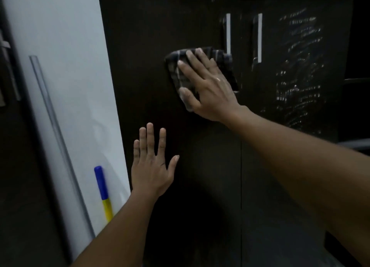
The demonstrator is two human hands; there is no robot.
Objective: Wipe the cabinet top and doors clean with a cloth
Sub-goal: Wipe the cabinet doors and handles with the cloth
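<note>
A dark brown cabinet fills the view, its left door (152, 32) in front of me and its right door (296, 110) streaked with pale wet marks. Two vertical silver handles (228, 34) sit on either side of the door gap. My right hand (208, 84) lies flat on a dark checked cloth (178, 70), pressing it against the left door just left of the handles. Lower on the same door, my left hand (152, 166) rests flat with fingers spread and holds nothing. The cabinet top is out of sight.
A white panel (66, 86) with a grey vertical strip stands close to the cabinet's left edge. A blue and yellow stick (103, 190) leans against it. A dark door with a handle (6, 70) is at the far left.
</note>
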